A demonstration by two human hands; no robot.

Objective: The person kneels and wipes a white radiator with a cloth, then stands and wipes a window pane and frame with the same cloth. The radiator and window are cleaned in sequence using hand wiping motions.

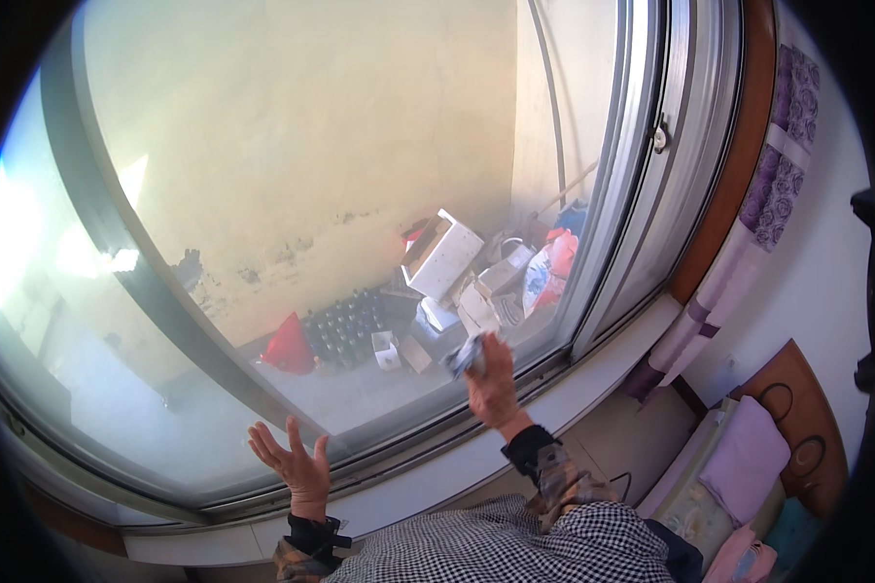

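A large sliding window [340,146] with a pale metal frame stands in front of me. My right hand [496,384] is raised before the glass, its fingers closed on a crumpled grey-white cloth [465,358]. The cloth looks slightly blurred, and whether it presses on the pane I cannot tell. To the left, my left hand [298,466] is lifted near the window's upright frame bar [180,316], fingers spread, with nothing in it.
Below the window runs a white sill [399,505]. Beyond the glass lie a white box [442,255], several dark bottles [345,325] and a red cone-shaped thing [289,347]. A purple curtain [739,248] hangs at the right, above a bed with a pink pillow [747,452].
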